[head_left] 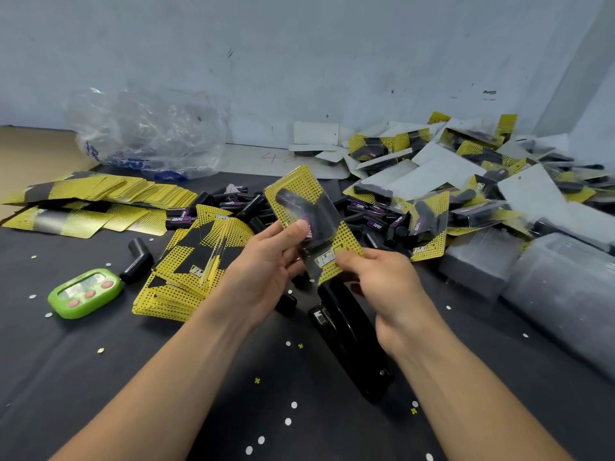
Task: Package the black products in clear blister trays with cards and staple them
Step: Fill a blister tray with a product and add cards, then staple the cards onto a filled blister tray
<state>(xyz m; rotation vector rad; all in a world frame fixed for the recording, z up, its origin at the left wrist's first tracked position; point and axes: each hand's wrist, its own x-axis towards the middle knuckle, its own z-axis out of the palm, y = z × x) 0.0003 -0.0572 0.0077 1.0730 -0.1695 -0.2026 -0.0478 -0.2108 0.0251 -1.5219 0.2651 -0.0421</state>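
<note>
A glossy yellow-dotted blister pack (309, 224) is pinched by the left hand (266, 271) and right hand (382, 281) above a black stapler (349, 334).

Yellow-black dotted cards (186, 264); green timer (85, 293); black stapler (349, 337).

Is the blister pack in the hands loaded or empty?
Loaded: a black product shows through the clear blister pack, which the left hand and right hand both pinch.

A tilted blister pack (309, 214), black product (294, 201) on yellow card (299, 178), is held above the stapler (349, 344), with loose products (248, 209), card stacks (186, 264) and finished packs (429, 227) around.
</note>
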